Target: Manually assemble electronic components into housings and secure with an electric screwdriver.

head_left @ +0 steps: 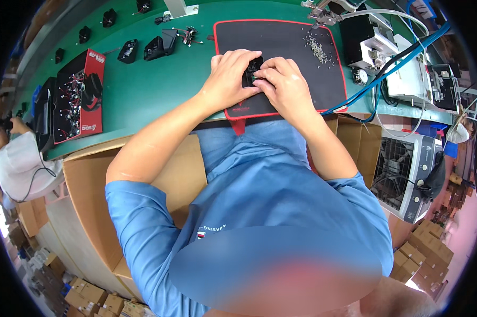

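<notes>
A small black plastic housing point(253, 65) is held between my two hands over the black mat point(281, 39) with a red edge. My left hand point(229, 78) is wrapped round its left side, fingers and thumb curled against it. From the right, my right hand point(285, 86) pinches at its inside, where a bit of green shows near the fingertips. What those fingertips grip is too small to make out. Many small metal screws point(319, 50) lie scattered on the mat beyond my right hand.
More black housings point(155, 48) and a wired part point(189, 36) lie on the green table to the left. A red box point(95, 66) holds wired parts. At right stand a machine point(368, 39) and blue cables point(389, 74). A cardboard box point(96, 190) sits below the table edge.
</notes>
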`<action>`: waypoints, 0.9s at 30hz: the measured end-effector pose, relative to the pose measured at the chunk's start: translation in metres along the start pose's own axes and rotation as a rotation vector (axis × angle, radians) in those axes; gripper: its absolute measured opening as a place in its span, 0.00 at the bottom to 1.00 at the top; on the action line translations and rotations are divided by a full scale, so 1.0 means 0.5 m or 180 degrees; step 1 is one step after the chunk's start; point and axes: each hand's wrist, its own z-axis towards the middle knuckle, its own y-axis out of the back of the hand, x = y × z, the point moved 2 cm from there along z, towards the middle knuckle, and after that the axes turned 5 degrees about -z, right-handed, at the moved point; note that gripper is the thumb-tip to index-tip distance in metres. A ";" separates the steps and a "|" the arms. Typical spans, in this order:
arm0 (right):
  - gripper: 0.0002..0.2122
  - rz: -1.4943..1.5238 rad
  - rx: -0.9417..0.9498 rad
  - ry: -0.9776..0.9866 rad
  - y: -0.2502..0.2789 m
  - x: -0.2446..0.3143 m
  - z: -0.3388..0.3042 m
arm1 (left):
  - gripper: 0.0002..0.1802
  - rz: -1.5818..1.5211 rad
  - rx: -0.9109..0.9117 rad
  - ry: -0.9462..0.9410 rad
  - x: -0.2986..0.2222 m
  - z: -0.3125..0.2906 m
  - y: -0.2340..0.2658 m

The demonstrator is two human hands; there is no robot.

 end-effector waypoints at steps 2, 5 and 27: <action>0.07 0.0017 0.0252 -0.0234 0.002 0.000 0.006 | 0.45 -0.0045 0.0054 0.0075 0.003 0.000 0.000; 0.07 -0.0066 0.0495 -0.0328 0.009 -0.001 0.017 | 0.45 -0.0095 0.0098 0.0127 0.000 0.000 0.002; 0.23 -0.0985 -0.4657 0.0026 0.293 0.011 0.312 | 0.29 -0.0314 0.0092 0.0062 -0.006 0.004 0.010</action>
